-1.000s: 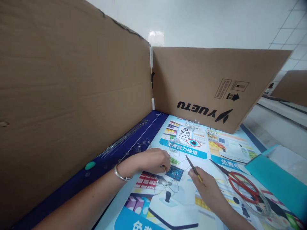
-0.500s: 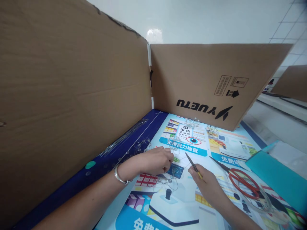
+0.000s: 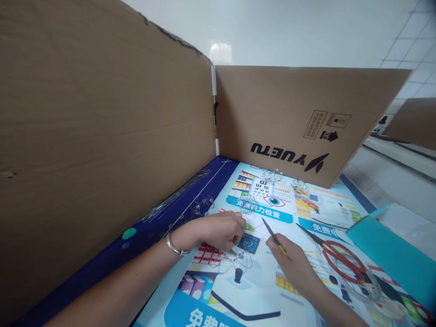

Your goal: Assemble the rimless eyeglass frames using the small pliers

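Note:
My left hand [image 3: 226, 230] is closed, its fingertips tucked under and hidden; a small yellowish bit shows by them. What the fingers pinch I cannot make out. Just below lie clear beads on thin looped wire [image 3: 238, 257]. My right hand [image 3: 289, 258] grips a slim pointed tool [image 3: 271, 231] with a dark metal tip and yellow handle; its tip points up and left, apart from my left hand. More beaded wire [image 3: 203, 205] lies beyond my left wrist, and another wire cluster [image 3: 249, 205] sits past the knuckles.
Red-handled scissors [image 3: 344, 262] lie right of my right hand, near a clear round item [image 3: 374, 290]. A teal folder [image 3: 391, 254] is at the right edge. Cardboard walls [image 3: 272, 109] stand at left and back. Bead bundles [image 3: 272, 176] and straight wires [image 3: 177, 195] lie near them.
My left hand has turned slightly, showing a yellowish bit by its fingers. The right hand with the pointed tool has barely moved. The view has shifted a little.

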### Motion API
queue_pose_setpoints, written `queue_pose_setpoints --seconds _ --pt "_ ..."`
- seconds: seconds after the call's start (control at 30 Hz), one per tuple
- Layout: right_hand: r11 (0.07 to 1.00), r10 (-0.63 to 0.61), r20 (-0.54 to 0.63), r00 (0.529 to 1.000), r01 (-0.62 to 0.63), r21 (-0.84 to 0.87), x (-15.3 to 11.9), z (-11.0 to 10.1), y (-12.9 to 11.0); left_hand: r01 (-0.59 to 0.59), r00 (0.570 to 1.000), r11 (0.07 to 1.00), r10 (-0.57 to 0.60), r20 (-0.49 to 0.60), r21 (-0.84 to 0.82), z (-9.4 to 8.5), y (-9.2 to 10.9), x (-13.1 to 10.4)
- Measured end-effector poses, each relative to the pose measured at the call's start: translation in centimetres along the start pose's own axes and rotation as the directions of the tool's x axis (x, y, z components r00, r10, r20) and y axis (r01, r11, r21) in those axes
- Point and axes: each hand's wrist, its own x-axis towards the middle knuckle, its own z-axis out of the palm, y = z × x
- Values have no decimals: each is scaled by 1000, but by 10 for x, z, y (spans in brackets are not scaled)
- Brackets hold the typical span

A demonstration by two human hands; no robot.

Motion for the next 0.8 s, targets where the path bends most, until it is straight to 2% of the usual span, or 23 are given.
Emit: queue_pose_setpoints --seconds 0.17,0.27,0.4,0.6,0.8 --pt "998 -36 14 999 37 -49 -3 -1 -3 51 996 992 -58 -62 -119 2 -11 -2" --pt "986 -46 32 998 50 -158 -3 -2 -2 87 991 982 -102 -85 -167 7 -17 -3" --pt "942 -92 -8 996 84 -325 -1 -1 1 131 980 968 -160 -121 -216 14 -23 -2" --pt "850 -218 -66 974 156 -504 2 3 12 149 962 965 -192 -197 -214 22 -23 2" --pt "819 -264 -91 960 173 -547 3 4 15 233 933 954 -274 -233 -189 25 -24 5"
